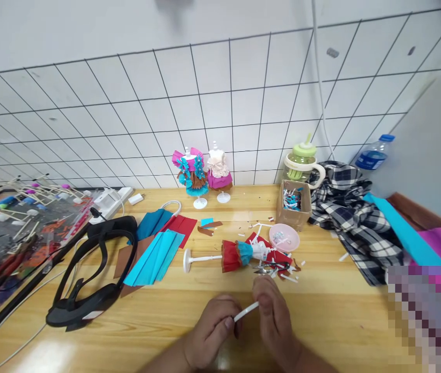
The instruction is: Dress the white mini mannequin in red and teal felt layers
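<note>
Between my two hands stretches a narrow white strip point(246, 311), above the front of the table. My left hand point(217, 325) pinches its lower end, and my right hand point(272, 316) pinches the upper end; the fingertips partly cover both ends. Just beyond, a small white dress form lies on its side, with a red and turquoise crepe-paper skirt point(237, 256) on it and its round base point(186, 260) to the left. Scissors point(269, 269) lie by its top among white, red and brown scraps, close to my right hand.
Two dressed mini dress forms point(195, 176) point(218, 171) stand by the tiled wall. Coloured paper sheets point(156, 258) and a black headset strap point(99, 259) lie left. A pink dish point(284, 238), cardboard box point(297, 204), green-lidded cup point(301, 160) and checked cloth point(340, 207) are right.
</note>
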A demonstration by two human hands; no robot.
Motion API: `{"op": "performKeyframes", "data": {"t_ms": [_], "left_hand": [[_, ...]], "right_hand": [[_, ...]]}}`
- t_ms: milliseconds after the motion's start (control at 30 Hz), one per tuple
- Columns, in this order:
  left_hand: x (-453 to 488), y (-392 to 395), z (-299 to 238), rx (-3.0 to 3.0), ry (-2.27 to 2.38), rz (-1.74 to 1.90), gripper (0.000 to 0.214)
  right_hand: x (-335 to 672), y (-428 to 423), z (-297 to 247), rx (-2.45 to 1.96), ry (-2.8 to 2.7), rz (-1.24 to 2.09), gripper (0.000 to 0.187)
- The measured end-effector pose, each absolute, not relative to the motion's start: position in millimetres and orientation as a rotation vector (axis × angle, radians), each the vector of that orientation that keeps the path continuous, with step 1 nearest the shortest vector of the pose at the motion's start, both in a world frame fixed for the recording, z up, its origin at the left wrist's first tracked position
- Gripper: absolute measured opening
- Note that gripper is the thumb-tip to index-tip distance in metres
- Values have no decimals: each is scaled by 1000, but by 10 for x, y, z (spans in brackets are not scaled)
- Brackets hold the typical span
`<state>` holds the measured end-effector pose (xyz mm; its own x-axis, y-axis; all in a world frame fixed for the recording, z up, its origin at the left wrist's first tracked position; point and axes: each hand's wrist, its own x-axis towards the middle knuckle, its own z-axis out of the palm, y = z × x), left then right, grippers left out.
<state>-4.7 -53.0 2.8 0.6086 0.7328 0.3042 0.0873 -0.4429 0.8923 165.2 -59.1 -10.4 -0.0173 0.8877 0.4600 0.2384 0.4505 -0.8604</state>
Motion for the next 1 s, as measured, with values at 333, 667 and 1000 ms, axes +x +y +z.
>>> {"op": "performKeyframes", "data": {"t_ms": [333,667,1000], "left_hand": [[-54,-538,-78,1803,712,961,45],[-49,-523,-104,1814,724,864,44],[7,-521,-92,1948,745,934,49]], "right_hand": [[1595,-563,-205,-1109,-1316,963,34],[1659,-564,-41,-994,-1953,540,25],[1614,-591,-37,-1029,-2134,345,29]]}}
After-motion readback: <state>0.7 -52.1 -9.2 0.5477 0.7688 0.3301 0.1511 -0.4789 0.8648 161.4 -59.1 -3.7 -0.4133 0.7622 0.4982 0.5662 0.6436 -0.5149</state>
